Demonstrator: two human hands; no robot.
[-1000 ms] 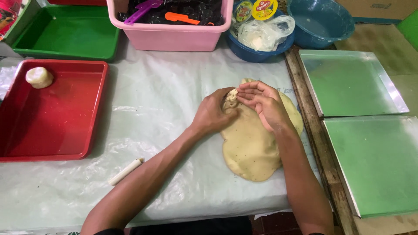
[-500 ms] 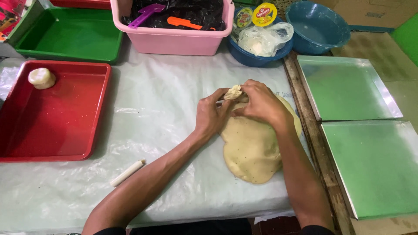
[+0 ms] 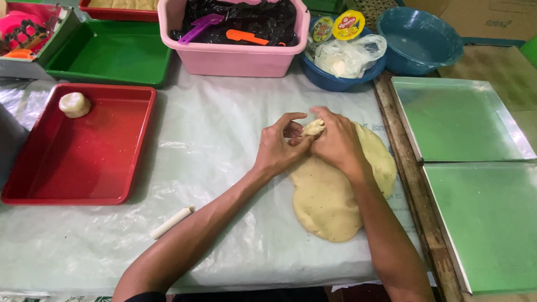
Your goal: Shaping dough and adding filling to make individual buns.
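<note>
Plastic-covered table [image 3: 224,145] | our left hand [image 3: 278,146] and right hand [image 3: 337,142] pinched together on dough lump [image 3: 314,128] | dough sheet [image 3: 330,196] at five o'clock | red tray [image 3: 84,151] at nine

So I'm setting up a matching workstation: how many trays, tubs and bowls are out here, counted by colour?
Red trays: 2
Green tray: 1
Metal trays: 2
Pink tub: 1
Blue bowls: 2
Total: 8
</note>
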